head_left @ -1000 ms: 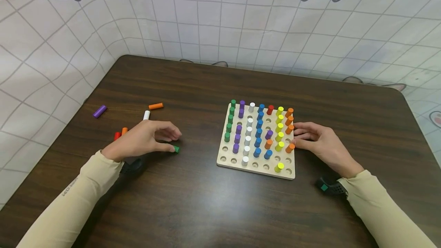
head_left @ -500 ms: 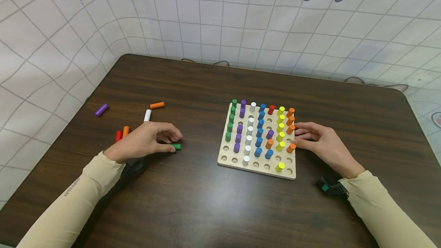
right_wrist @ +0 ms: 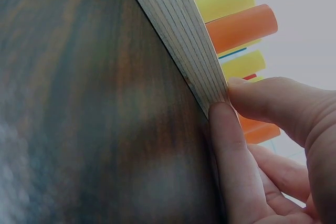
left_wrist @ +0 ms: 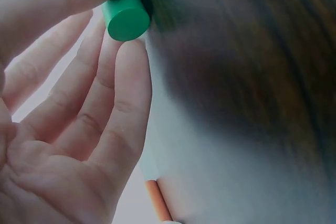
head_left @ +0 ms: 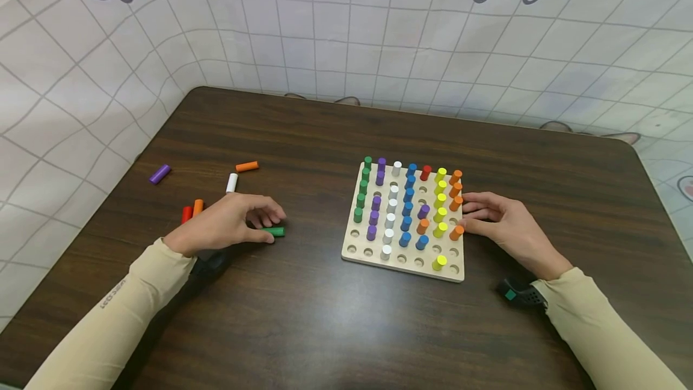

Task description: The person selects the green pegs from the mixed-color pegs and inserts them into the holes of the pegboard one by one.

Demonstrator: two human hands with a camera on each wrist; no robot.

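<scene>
In the head view my left hand (head_left: 230, 221) is low over the table on the left, its thumb against a green peg (head_left: 275, 232). Up close in the left wrist view, the green peg (left_wrist: 127, 22) sits between the thumb and the index fingertip. A pale wooden pegboard (head_left: 373, 262) lies right of centre, with rows of upright green, purple, white, blue, red, yellow and orange pegs. At its right edge is my right hand (head_left: 503, 227). In the right wrist view the thumb bears on the upper rim and a finger on the board's side (right_wrist: 173, 30).
Loose pegs lie around the left hand: purple (head_left: 160, 174), orange (head_left: 247, 166), white (head_left: 232, 182), red (head_left: 186, 214) and another orange (head_left: 198, 206). Several bare holes show along the pegboard's near side. A grid-patterned cloth (head_left: 346, 35) hangs behind the dark table (head_left: 303, 330).
The green peg has turned and shows more of its length beside the left thumb. The left thumb has drawn slightly leftward. My right hand keeps its place at the pegboard.
</scene>
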